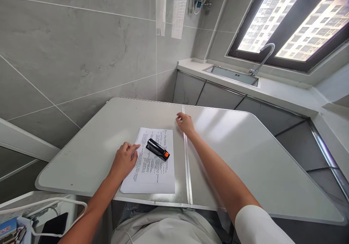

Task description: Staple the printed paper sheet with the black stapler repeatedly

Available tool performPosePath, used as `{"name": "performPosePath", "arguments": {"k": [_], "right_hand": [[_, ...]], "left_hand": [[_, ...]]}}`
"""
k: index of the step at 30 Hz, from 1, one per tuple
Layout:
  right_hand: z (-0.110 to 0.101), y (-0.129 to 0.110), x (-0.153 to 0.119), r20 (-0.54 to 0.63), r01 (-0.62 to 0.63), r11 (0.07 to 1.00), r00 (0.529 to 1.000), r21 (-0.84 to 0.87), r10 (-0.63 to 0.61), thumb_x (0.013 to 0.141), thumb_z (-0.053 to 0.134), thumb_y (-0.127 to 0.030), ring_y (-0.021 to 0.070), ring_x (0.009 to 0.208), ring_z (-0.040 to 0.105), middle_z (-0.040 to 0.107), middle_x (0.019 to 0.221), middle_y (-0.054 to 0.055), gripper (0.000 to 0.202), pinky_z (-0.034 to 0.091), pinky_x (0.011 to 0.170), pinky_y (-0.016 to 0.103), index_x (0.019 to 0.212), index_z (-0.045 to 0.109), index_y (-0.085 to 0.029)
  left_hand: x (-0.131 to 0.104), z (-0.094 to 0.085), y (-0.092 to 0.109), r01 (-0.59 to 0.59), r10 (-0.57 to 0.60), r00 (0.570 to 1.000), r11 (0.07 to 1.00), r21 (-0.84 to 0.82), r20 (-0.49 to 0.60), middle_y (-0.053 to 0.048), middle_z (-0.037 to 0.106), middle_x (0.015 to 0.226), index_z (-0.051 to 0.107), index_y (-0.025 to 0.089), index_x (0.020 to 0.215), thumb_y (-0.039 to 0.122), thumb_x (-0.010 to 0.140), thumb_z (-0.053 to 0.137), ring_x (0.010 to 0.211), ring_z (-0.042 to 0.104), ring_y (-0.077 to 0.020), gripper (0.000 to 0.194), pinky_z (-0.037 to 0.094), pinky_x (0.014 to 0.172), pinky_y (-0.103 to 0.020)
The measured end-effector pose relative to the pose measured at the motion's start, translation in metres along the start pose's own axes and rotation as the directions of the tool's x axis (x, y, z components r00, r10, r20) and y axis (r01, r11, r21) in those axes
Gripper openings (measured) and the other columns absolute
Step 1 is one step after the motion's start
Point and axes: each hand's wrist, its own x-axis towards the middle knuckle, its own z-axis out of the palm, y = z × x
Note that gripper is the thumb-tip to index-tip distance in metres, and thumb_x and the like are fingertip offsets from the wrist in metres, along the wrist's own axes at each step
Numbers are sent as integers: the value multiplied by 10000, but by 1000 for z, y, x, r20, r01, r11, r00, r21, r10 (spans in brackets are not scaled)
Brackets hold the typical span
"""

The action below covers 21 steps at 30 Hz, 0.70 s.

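A printed white sheet (166,178) lies on the pale table (231,156), left of the table's metal seam. On the sheet rests a black stapler (157,149) with an orange part at its lower right end. My left hand (124,160) is at the sheet's left edge, its index finger stretched toward the stapler without touching it, and it holds nothing. Beyond the sheet's upper right corner, near the seam, my right hand (185,123) is over the table with its fingers curled; whether anything small is between them cannot be made out.
A cart (69,204) with a white cable, a dark phone-like object (53,227) and other items stands at the lower left. A counter with a sink (231,75) and a faucet (265,58) runs behind the table on the right. Tiled wall rises at the left.
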Motion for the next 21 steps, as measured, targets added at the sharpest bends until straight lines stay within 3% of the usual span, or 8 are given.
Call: {"name": "performPosePath", "arguments": {"k": [3,5,8,11,13,16,19,21], "right_hand": [[41,-54,21,109,35,999,993,-19,-33,960,553,-222,216,1061,604,740,1083,43,328,503,886,329,1277,635,-210],[61,-78,30,171,63,996,984,-63,-51,992,533,-204,199,1125,566,729,1137,43,334,490,900,307,1319,600,-186],[79,-96,37,211,89,992,975,-86,-69,1024,522,-183,170,1121,555,723,1138,45,286,487,941,306,1297,607,-163],[88,-99,36,230,89,990,971,-112,-61,1033,588,-316,197,1102,620,685,1202,78,269,544,957,387,1251,640,-167],[88,-99,34,235,87,987,970,-132,-54,1019,615,-358,213,1106,636,669,1236,90,299,556,944,400,1255,640,-175],[79,-95,32,226,79,984,973,-159,-42,1027,547,-236,178,1126,585,700,1218,65,299,488,904,293,1317,602,-185],[54,-81,28,205,36,976,979,-214,9,1022,455,-186,178,1056,583,719,1163,58,301,426,795,263,1266,632,-198],[28,-59,20,204,-16,962,976,-272,74,975,463,-155,210,974,593,728,975,77,256,379,710,276,1078,695,-185]], "left_hand": [[0,-1,0,-2,2,1000,1000,7,6,-75,556,1025,710,235,1276,257,994,461,940,606,-243,377,510,873,-406],[0,-1,1,-8,8,1000,1000,16,6,-72,557,1023,712,242,1271,241,991,470,938,611,-237,371,510,880,-399],[0,-1,0,-14,14,1000,1000,25,8,-72,558,1034,707,245,1270,221,987,474,945,618,-232,368,509,880,-393],[-1,0,-1,-16,16,1000,1000,22,12,-72,555,1032,697,243,1279,223,998,460,944,613,-230,368,508,865,-396],[-1,1,-2,-20,20,1000,1000,15,10,-73,554,1025,695,242,1281,226,1003,455,939,609,-232,367,507,855,-401],[-1,2,-2,-20,20,1000,1000,8,3,-73,556,1018,699,244,1273,225,998,463,933,610,-238,363,508,855,-412],[-1,3,-3,-19,19,1000,1000,1,-5,-72,558,1016,702,248,1265,227,992,470,935,617,-244,359,510,857,-415],[-1,2,-3,-19,19,1000,1000,0,-6,-73,559,1015,697,247,1270,229,991,471,935,620,-248,359,509,856,-414]]}}
